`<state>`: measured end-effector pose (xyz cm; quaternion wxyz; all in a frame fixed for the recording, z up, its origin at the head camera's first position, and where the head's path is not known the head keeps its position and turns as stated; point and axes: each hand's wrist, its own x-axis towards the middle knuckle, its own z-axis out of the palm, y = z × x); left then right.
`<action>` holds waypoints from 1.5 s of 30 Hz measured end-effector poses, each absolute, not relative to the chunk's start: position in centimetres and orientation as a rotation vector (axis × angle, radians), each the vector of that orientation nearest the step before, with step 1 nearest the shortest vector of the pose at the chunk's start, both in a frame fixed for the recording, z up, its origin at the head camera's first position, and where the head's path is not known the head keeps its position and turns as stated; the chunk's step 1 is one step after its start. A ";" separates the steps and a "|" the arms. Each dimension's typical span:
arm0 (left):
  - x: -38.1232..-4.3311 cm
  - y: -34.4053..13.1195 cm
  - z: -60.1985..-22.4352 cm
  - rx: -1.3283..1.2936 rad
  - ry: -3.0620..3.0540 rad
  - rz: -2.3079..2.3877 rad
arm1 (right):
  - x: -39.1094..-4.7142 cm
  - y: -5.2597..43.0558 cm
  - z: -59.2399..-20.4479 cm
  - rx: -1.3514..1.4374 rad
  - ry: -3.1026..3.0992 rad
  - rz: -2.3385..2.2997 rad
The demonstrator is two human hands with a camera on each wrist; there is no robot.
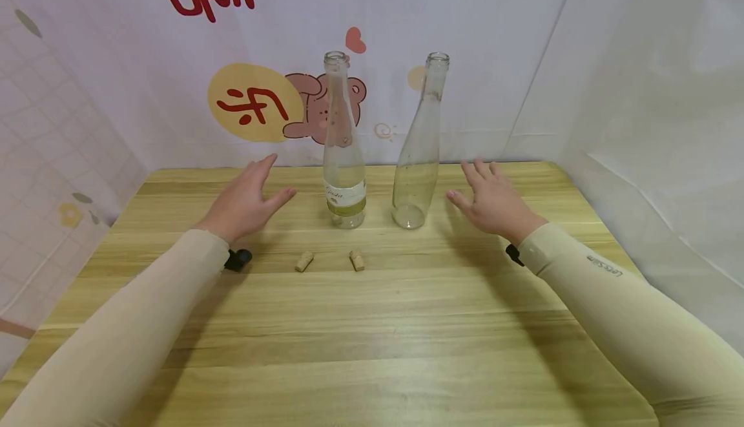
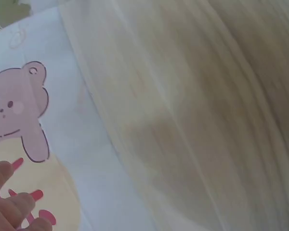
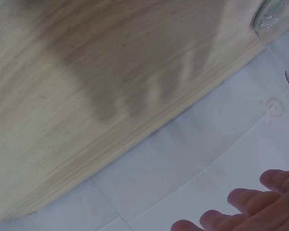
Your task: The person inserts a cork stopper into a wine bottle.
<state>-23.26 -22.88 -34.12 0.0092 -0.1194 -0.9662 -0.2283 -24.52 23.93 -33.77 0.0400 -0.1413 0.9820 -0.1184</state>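
Note:
Two clear glass bottles stand upright toward the back of the table. The left bottle [image 1: 344, 162] carries a white and gold label; the right bottle [image 1: 416, 162] has none showing. Both mouths look uncorked. In front of them lie two small corks, a left cork [image 1: 304, 261] and a right cork [image 1: 357, 260]. My left hand [image 1: 244, 201] hovers left of the labelled bottle, fingers extended, holding nothing. To the right of the plain bottle, my right hand [image 1: 494, 201] is spread with nothing in it. In the right wrist view, a bottle base [image 3: 272, 17] shows at the top corner.
The wooden table [image 1: 372, 336] ends at a white printed cloth [image 1: 488, 104] behind the bottles, with a bear and lettering on it. Similar cloth hangs at both sides. A black wrist strap [image 1: 237, 260] shows at the left cuff, another strap [image 1: 514, 254] at the right.

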 end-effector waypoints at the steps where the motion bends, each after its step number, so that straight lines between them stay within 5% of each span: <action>1: -23.2 -22.7 -34.0 -0.373 -3.011 -0.735 | -24.4 23.8 -33.7 -0.445 3.010 -0.364; 45: -23.0 -17.5 -30.8 -0.626 -2.689 -1.182 | -19.2 19.0 -32.6 -0.539 2.986 -0.372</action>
